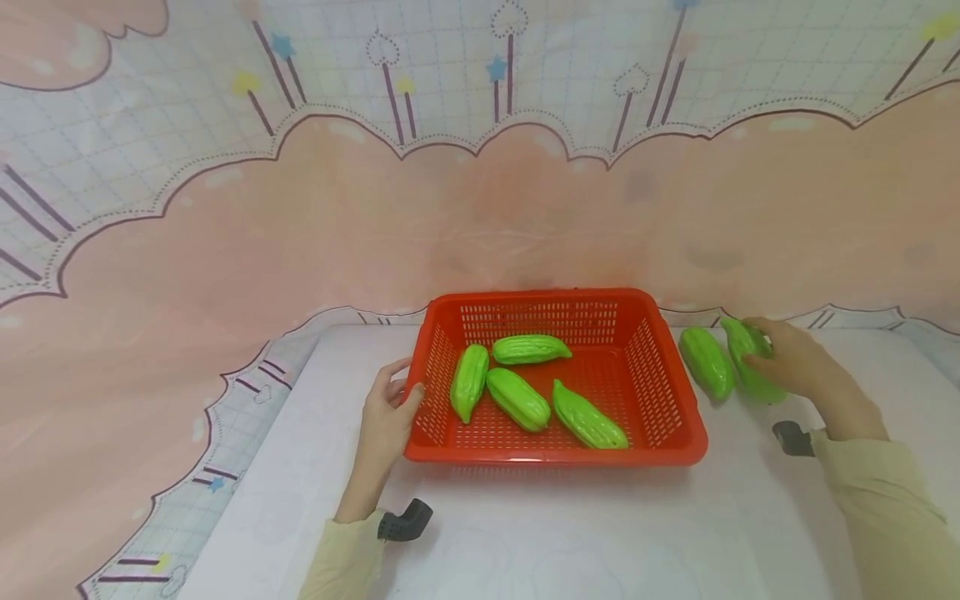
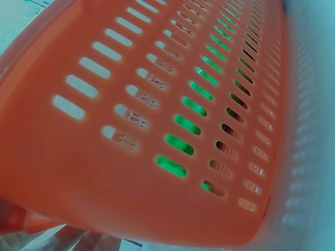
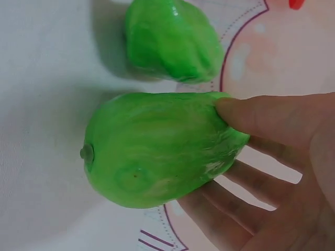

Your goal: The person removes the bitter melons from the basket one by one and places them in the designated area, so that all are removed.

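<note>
A red plastic basket (image 1: 555, 457) with slotted walls holds several glossy green ridged gourds (image 1: 519, 400). My left hand (image 1: 388, 421) grips its left rim, thumb at the top edge and fingers at the outer side. The basket wall (image 2: 104, 172) fills the left wrist view, green showing through the slots. To the right of the basket, my right hand (image 1: 798, 362) holds another green gourd (image 3: 162, 149), thumb on one side and fingers along the other. Its stubby stem end points away from the palm. One more gourd (image 1: 707, 362) lies between the held one and the basket.
The white table (image 1: 570, 533) extends in front of the basket. A patterned pink and white cloth (image 1: 480, 217) hangs right behind it. Dark wrist devices (image 1: 406, 521) sit at both sleeves.
</note>
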The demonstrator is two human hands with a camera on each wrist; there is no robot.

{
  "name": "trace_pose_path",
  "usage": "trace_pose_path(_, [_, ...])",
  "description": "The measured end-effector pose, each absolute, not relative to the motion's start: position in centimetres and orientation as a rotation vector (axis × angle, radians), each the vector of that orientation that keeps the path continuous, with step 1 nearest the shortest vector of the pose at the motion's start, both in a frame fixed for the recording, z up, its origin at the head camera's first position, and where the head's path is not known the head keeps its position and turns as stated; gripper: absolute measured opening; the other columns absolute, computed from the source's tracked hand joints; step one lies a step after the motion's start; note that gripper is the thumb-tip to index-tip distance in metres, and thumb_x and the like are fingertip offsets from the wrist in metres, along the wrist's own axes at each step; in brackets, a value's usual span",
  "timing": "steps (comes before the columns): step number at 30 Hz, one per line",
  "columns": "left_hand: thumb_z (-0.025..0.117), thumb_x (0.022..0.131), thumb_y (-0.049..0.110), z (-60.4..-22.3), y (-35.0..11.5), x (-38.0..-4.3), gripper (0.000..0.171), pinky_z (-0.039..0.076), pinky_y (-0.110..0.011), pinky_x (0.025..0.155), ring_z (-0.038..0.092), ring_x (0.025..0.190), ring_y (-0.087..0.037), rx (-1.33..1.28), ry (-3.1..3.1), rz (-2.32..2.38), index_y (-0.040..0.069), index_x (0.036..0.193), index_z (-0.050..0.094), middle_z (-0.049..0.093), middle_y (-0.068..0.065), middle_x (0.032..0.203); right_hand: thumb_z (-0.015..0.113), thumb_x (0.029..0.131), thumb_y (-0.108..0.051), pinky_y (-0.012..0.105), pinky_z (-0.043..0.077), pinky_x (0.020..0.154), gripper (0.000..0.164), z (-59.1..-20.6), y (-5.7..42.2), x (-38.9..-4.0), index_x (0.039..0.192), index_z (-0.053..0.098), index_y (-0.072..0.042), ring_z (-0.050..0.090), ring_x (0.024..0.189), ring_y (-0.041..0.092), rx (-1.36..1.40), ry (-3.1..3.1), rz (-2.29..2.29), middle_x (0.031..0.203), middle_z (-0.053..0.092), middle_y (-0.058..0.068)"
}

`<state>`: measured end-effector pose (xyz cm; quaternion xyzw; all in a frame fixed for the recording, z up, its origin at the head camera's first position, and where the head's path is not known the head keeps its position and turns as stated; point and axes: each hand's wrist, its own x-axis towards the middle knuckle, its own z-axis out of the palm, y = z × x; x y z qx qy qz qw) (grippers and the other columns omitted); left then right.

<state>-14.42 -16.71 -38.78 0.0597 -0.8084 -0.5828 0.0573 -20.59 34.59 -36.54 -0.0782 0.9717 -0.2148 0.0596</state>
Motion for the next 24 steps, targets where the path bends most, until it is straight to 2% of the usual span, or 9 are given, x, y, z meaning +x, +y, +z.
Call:
trace_pose_path(8, [0.056,0.099,0.013,-38.6,-16.6,-14.3,0.047,0.058,-0.049,0.088,0.066,0.108,-0.037,0.159,-2.441,-1.785,0.013,0.145,0.044,0.063,-0.023,0.124,0.058,0.092,-0.008,0.075,0.026,0.104,0.064,-37.3,35.0,-21.1,0.140,0.029,0.021,0.029,0.126,0.066,-0.253,2.933,-0.608,0.138,0.032,0.048])
trace_pose_path(24, [0.056,0.100,0.013,-38.8,-16.8,-14.4,0.048,0.059,-0.047,0.086,0.067,0.105,-0.036,0.140,-2.430,-1.794,0.012,0.146,0.044,0.064,-0.024,0.123,0.055,0.096,-0.017,0.076,0.028,0.102,0.066,-38.5,35.2,-22.0,0.142,0.027,0.020,0.032,0.124,0.065,-0.219,2.873,-0.599,0.136,0.034,0.048])
